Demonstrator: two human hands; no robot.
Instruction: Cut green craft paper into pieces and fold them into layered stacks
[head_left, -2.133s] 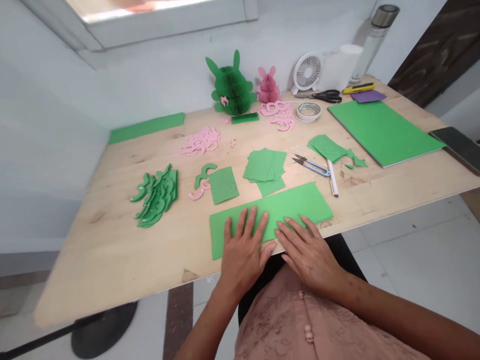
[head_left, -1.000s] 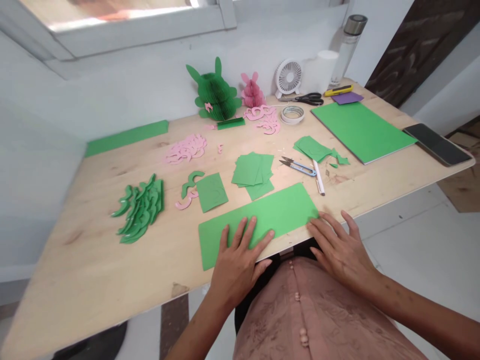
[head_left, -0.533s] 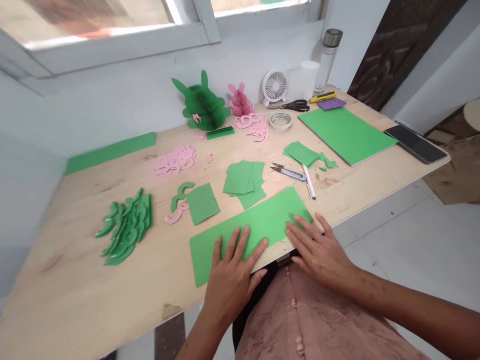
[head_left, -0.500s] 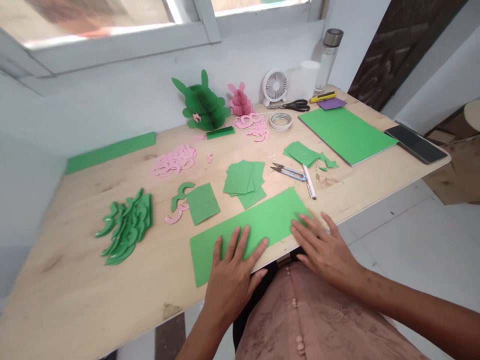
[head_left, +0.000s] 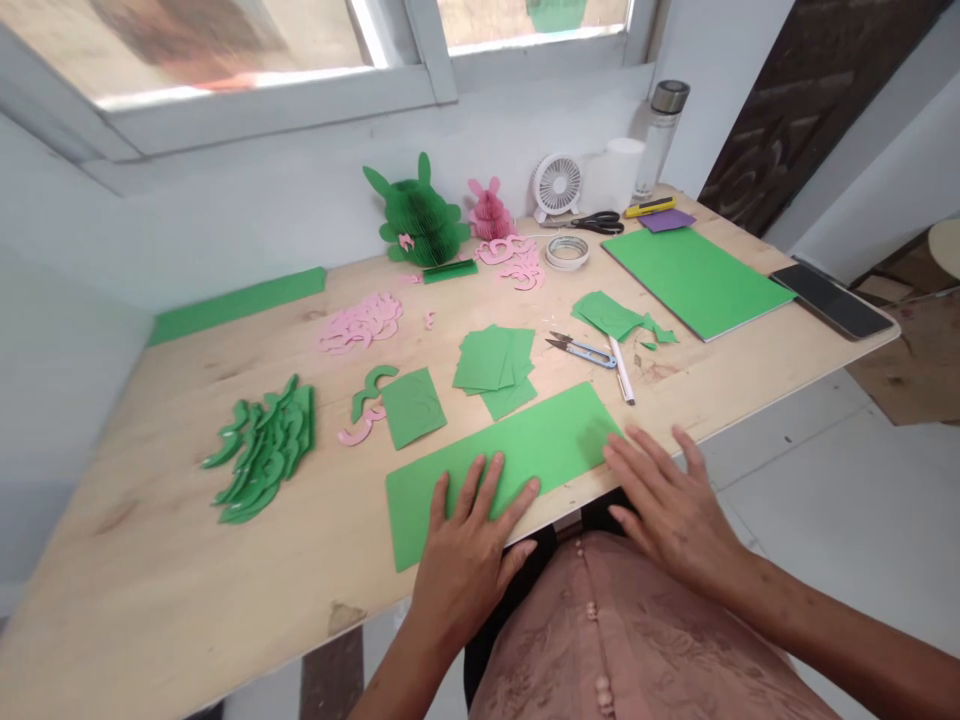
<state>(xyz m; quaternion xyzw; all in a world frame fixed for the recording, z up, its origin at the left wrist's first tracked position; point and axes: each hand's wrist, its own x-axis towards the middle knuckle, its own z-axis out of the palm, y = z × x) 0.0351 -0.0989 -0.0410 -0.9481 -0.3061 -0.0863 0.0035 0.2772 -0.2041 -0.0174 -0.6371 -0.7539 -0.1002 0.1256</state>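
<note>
A long green paper strip (head_left: pixel 510 440) lies flat along the near edge of the table. My left hand (head_left: pixel 472 530) rests on its left half, fingers spread and pressing lightly on the paper. At its right end is my right hand (head_left: pixel 664 500), fingers stretched out and holding nothing; whether the fingertips touch the strip or the table I cannot tell. Just beyond the strip lie a green paper rectangle (head_left: pixel 412 408) with a drawn outline and a fanned pile of green paper pieces (head_left: pixel 491 358). Blue-handled thread snips (head_left: pixel 583 350) and a white pen (head_left: pixel 622 372) lie ahead of my right hand.
Green curved cutouts (head_left: pixel 266 450) are heaped at left, pink cutouts (head_left: pixel 364 322) farther back. Along the wall stand a green honeycomb-paper rabbit (head_left: pixel 421 215), a pink one (head_left: pixel 490 212), a small fan (head_left: pixel 557 187) and a bottle (head_left: pixel 660 140). A phone (head_left: pixel 832 300) lies at right.
My right hand has slid a little to the right, toward the strip's end and the table edge. My left hand stays on the strip. The camera view has shifted slightly.
</note>
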